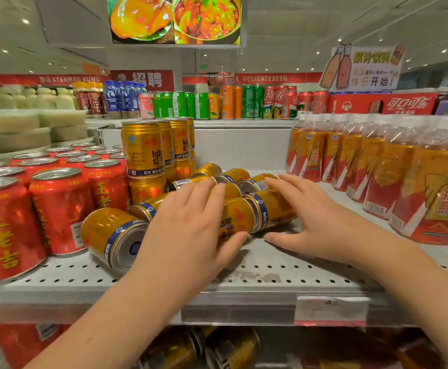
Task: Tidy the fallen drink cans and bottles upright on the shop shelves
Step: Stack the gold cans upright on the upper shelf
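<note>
Where the arms come in, from 6 o'clock: tumbled gold cans (217, 347) lie blurred on the tier below.
Shelf: perforated grey shelf (270, 272), with a price strip (329, 310) at 5 o'clock.
Left hand: the left hand (188, 227) grips a lying gold can (237, 217), fingers curled over it and thumb tucked beneath.
Right hand: the right hand (321, 222) is spread wide with fingers straight and thumb on the shelf. Its fingers reach over a second lying can (276, 209), which lies end to end with the gripped one at its 2 o'clock. Whether they touch it cannot be told.
Front: a fallen front can (113, 235) lies at 9 o'clock of the left hand, base toward the camera.
Heap: further fallen cans (233, 175) lie at 12 o'clock, just behind the fingertips.
Stack: upright gold stack (143, 150), two high, at 11 o'clock.
Left rows: red cans (60, 209), upright, at 9 o'clock.
Right rows: wrapped bottles (377, 169), upright, at 3 o'clock.
Top tier: mixed cans (217, 105), upright, far at 12 o'clock.
</note>
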